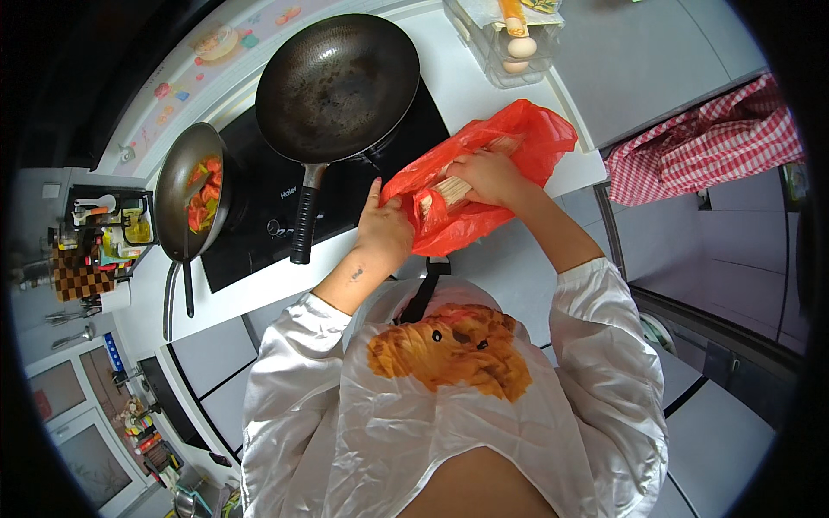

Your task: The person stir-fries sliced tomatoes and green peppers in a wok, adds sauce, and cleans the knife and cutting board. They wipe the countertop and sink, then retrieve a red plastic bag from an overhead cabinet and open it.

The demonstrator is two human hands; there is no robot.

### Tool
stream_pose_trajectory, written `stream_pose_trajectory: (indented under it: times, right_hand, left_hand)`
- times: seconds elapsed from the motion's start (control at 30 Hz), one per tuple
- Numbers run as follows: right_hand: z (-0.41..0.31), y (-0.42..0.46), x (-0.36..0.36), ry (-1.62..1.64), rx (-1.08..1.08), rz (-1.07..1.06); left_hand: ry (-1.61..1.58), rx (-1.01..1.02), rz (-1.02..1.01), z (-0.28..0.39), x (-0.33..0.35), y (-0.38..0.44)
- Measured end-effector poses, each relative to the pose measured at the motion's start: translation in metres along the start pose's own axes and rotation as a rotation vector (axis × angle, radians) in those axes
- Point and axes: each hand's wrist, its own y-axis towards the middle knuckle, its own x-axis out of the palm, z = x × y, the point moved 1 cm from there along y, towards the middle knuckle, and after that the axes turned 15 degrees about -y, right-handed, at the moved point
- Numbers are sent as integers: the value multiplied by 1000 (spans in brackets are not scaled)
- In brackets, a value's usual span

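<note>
A red plastic bag [544,139] lies spread open at the front edge of the counter, right of the cooktop. Pale, thin noodles [453,189] show in a bundle inside it. My right hand [493,178] reaches into the bag, its fingers curled over the noodles. The bag's left side is held by my left hand [386,230], whose lower fingers are partly hidden behind the plastic. Just left of the bag, an empty dark wok [337,90] stands on the black cooktop [259,188], its black-wrapped handle [304,220] pointing towards me.
A second pan [173,194] on the left holds tomato pieces [206,194] with green bits and a spatula. Eggs [521,47] sit in a clear plastic container [515,76] at the back right. A red checked cloth [706,142] hangs at right. Bottles stand in a rack [139,220] far left.
</note>
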Motion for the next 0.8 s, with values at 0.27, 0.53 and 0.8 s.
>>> stream_pose_trajectory:
  times: [0.27, 0.53, 0.8]
  right_hand:
    - [-8, -53, 43, 193, 82, 94]
    - [-21, -52, 24, -131, -87, -58]
    - [-34, -40, 24, 804, 380, 112]
  left_hand:
    - [-103, -214, 280, -4, 11, 22]
    - [-104, -219, 277, -3, 15, 40]
    - [-270, 137, 322, 41, -43, 5]
